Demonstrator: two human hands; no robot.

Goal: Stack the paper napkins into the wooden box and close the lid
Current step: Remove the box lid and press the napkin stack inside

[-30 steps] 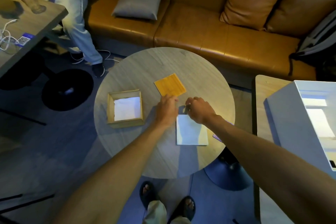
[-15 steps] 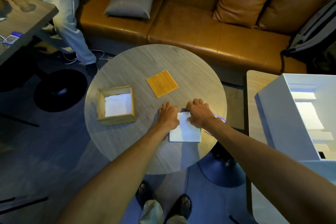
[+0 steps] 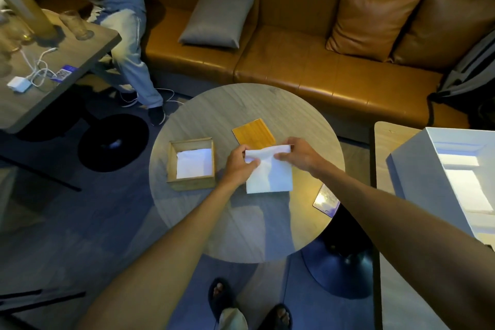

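Napkin [image 3: 269, 174] — top edge in both hands' grip

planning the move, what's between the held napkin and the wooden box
Head view: only the left hand gripping the napkin, then bare round table up to the wooden box.

Dim, warm lighting; bluish shadows of the arms cross the round grey wooden table [image 3: 214, 115]; wide-angle distortion bends the edges.

The napkin [image 3: 269, 171] hides the near corner of the lid [image 3: 253, 133].
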